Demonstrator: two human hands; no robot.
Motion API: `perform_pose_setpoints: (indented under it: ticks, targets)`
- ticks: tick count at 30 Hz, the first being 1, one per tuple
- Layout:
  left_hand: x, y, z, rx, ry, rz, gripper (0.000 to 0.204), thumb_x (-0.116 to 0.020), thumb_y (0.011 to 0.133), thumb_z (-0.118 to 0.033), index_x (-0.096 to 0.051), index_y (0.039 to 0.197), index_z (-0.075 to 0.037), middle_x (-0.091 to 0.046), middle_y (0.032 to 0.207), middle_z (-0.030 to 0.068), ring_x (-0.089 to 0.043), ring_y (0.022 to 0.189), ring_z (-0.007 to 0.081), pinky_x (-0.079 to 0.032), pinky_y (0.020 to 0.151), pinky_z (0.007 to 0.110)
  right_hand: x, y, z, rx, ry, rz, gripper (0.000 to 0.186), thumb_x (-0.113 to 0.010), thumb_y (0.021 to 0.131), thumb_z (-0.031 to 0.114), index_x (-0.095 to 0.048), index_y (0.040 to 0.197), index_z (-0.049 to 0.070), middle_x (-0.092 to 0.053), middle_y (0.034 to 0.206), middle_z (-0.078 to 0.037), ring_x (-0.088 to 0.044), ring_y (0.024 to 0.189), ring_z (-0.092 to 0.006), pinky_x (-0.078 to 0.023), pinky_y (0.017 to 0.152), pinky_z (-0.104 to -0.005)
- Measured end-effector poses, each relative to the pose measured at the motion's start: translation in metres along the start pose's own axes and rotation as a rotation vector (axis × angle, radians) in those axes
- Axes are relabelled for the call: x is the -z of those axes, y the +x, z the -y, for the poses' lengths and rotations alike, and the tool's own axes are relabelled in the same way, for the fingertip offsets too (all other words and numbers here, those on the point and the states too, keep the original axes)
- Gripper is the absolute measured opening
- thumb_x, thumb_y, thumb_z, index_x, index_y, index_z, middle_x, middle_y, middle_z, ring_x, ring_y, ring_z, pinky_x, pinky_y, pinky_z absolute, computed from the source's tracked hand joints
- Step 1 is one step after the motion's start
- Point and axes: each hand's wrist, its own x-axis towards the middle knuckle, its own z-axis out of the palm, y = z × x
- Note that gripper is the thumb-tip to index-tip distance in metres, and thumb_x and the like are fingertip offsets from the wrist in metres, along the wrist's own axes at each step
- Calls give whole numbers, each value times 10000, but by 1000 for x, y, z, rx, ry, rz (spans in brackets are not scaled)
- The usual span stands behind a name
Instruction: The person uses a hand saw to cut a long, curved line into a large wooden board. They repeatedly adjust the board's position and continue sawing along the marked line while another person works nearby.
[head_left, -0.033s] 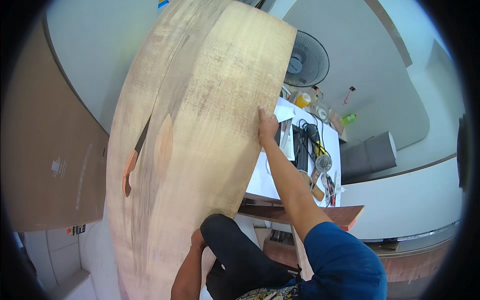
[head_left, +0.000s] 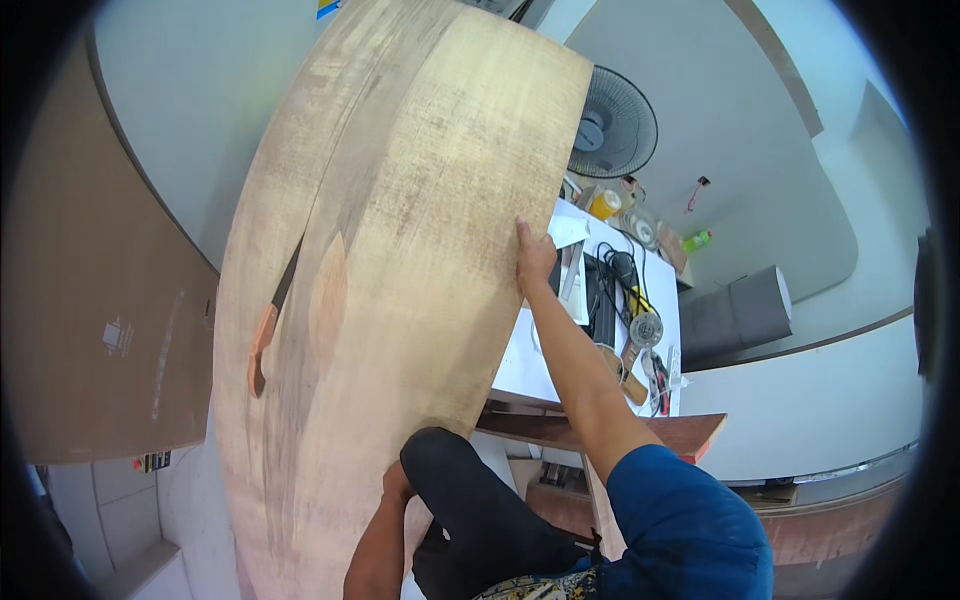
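Note:
A large, pale wooden board (head_left: 430,250) with a darker grain streak stands tilted in front of me. My right hand (head_left: 535,258) grips its right edge, thumb on the front face and fingers hidden behind. Low down, my left hand (head_left: 397,483) is against the board beside my dark-trousered knee; its fingers are hidden. A handsaw (head_left: 263,340) with an orange handle sits in a long narrow slit in the board's left part, its dark blade partly inside. Neither hand touches it. Right of the slit is a leaf-shaped lighter patch (head_left: 328,300).
Behind the board's right edge, a white table (head_left: 515,365) bears a corded power tool (head_left: 632,280), cables and hand tools. A fan (head_left: 610,125) stands beyond. A reddish plank (head_left: 690,432) juts out below the table. A brown panel (head_left: 100,290) is at left.
The saw's handle sits very slightly lower and further right. Both hands keep their places on the board.

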Motion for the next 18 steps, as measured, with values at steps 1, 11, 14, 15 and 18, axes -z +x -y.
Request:
perform_pose_setpoints:
  ticks: [1,11,14,15,18]
  targets:
    - [3,5,4,-23,-7,0,338,-788,783,-339,-783,1039,-118,-766,1066,195,-726,1031,401,-571,871,487,-1,1,2,-12,26,22,694,-793,852,570,-712,1098,-73,-744,1091,-247,-717,1000,-341,-527,919,-423]
    - [19,10,-60,240,143,283,267,-782,774,-186,-776,1016,-72,-764,1058,205,-735,1028,383,-569,864,494,24,3,-13,72,159,14,621,-784,893,523,-712,1084,-63,-756,1085,-225,-726,992,-332,-533,920,-409]
    - [14,7,-35,56,3,54,256,-723,828,-209,-774,1025,-54,-750,1098,229,-720,1059,394,-558,878,506,7,-1,11,189,41,27,647,-739,929,549,-710,1112,-71,-749,1124,-234,-722,994,-352,-535,932,-415]
    - [7,14,-39,40,24,164,266,-703,843,-224,-774,1033,-52,-745,1107,237,-714,1066,402,-555,881,509,9,15,-1,229,56,44,665,-719,943,561,-708,1123,-79,-745,1138,-238,-720,998,-359,-537,933,-419]
    - [28,8,-9,66,18,354,216,-695,829,-189,-790,954,-40,-757,966,240,-735,892,418,-569,808,498,25,-4,-19,-32,52,178,606,-705,984,472,-688,1158,-108,-745,1125,-229,-718,964,-277,-575,841,-406]
